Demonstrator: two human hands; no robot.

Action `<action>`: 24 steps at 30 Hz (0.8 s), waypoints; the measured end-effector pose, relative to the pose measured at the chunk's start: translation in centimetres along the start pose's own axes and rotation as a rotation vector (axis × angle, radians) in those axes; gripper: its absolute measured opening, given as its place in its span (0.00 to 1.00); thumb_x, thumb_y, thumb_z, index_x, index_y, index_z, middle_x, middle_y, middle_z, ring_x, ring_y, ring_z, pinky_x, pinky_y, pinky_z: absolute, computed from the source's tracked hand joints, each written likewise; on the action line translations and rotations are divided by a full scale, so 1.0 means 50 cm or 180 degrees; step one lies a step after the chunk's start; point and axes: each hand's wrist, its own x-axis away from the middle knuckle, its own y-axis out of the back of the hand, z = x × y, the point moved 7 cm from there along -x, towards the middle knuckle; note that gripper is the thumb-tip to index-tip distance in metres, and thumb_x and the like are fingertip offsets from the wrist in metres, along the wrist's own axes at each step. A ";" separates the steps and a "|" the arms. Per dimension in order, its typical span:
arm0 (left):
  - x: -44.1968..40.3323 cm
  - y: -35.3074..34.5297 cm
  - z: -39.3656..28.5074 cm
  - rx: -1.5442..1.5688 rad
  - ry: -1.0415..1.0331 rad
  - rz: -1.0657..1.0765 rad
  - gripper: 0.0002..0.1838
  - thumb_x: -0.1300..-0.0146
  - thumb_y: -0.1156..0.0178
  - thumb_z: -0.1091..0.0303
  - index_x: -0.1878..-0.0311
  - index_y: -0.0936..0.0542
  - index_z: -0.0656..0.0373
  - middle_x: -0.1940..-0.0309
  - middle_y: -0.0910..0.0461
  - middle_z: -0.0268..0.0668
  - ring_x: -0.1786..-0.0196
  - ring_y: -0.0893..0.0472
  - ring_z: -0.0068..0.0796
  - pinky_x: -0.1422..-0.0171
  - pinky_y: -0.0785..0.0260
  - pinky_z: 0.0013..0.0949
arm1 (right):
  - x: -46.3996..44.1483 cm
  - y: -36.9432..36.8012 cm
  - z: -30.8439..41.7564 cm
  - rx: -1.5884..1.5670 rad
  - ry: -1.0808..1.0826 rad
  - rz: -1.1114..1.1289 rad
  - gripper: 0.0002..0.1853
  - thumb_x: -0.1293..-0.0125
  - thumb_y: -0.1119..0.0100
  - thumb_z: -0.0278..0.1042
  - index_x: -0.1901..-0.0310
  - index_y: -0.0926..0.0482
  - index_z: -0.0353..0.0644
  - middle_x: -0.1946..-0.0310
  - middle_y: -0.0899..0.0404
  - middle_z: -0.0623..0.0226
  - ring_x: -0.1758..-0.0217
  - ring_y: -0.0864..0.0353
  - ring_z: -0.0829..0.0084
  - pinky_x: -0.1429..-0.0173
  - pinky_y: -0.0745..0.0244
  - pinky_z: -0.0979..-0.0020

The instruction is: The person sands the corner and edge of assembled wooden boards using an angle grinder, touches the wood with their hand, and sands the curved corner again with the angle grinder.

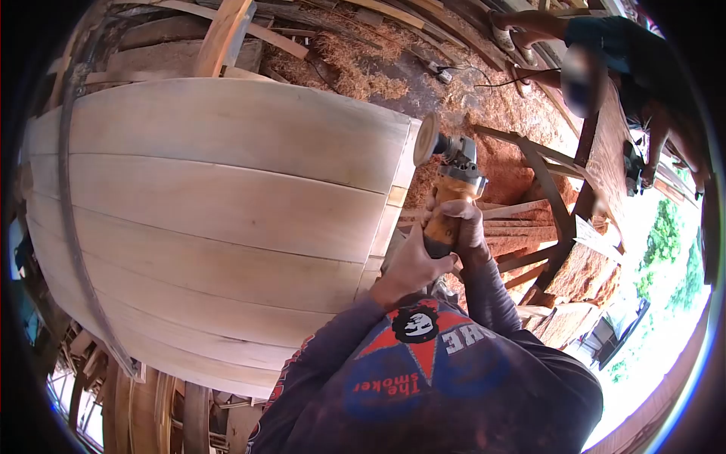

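Centrally, a grinder [448, 216] is held in both hands in front of the shirt [446, 371], beside the right-hand edge of the panel [227, 197] as seen. Its rear is enclosed by the left hand [412, 265], whose fingers are clamped on the casing; its middle is gripped from the other side by the right hand [467, 219], with the thumb laid across the top and the fingers closed around the body. The disc [426, 140] is carried at the far end, near the panel's upper corner; whether the two are in contact cannot be told.

Parts of the fingers are hidden by the grinder and by each other. The outer margins of the view are cut off by the dark lens rim, and the foliage [658, 242] is partly washed out by glare. The head of a co-worker [635, 53] at upper right is blurred, and the dark tool [635, 166] near that person's hand is hard to make out.

The panel, built of long planks laid side by side, is crossed near its far left by a curved strip [66, 189]. Beyond it, the ground is strewn with shavings [363, 64], and a post [221, 38] is seen at the panel's upper edge. At right, the space beside the grinder is occupied by a dark frame [556, 193], and loose boards [144, 412] are piled at lower left
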 end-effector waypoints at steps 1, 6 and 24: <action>0.001 -0.005 -0.002 -0.0416 -0.0029 -0.0179 0.46 0.47 0.23 0.61 0.31 0.35 0.74 0.45 0.18 0.61 0.40 0.15 0.53 0.36 0.24 0.44 | -0.008 0.019 -0.015 -0.0332 -0.0148 0.0048 0.24 0.45 0.33 0.31 0.45 0.23 0.35 0.62 0.16 0.61 0.64 0.13 0.63 0.52 0.12 0.59; 0.003 -0.011 0.032 -0.0683 0.0153 -0.0229 0.43 0.46 0.24 0.55 0.38 0.34 0.77 0.53 0.17 0.67 0.48 0.14 0.65 0.44 0.21 0.51 | -0.018 0.061 -0.059 -0.0594 -0.0379 0.0072 0.26 0.45 0.34 0.33 0.44 0.25 0.35 0.62 0.17 0.60 0.62 0.14 0.62 0.50 0.13 0.57; 0.012 0.001 0.057 -0.0725 0.0202 -0.0411 0.39 0.46 0.24 0.61 0.37 0.31 0.73 0.50 0.18 0.53 0.46 0.14 0.47 0.41 0.23 0.44 | -0.016 0.032 -0.069 -0.0424 -0.0363 0.0121 0.19 0.44 0.35 0.33 0.51 0.22 0.34 0.65 0.18 0.63 0.63 0.14 0.64 0.52 0.14 0.61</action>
